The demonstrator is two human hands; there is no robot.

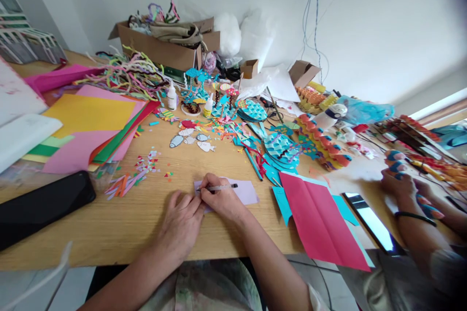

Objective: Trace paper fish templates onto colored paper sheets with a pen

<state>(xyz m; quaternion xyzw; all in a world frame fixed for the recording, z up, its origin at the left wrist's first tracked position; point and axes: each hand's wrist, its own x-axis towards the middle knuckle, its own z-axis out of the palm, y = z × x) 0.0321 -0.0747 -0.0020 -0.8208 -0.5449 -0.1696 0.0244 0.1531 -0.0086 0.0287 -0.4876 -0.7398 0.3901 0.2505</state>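
Observation:
My right hand (219, 198) is closed around a pen (226, 186), whose tip end points left over a strip of lilac paper (248, 191). The paper lies flat on the wooden table in front of me. My left hand (183, 218) rests beside it, fingers stretched out, with the fingertips at the paper's left part. Just beyond the paper are several small cut-out paper fish (189, 132) with drawn outlines. To the left lie thin paper strips (126, 184) and tiny coloured scraps (148, 161).
Coloured paper sheets (91, 112) and a black phone (47, 204) lie at left. Red folded paper (324, 218) and another phone (374, 221) are at right. Blue paper fish (279, 146), glue bottles (171, 96) and a cardboard box (160, 43) stand further back. A co-worker's hands (401, 187) hold a colourful item.

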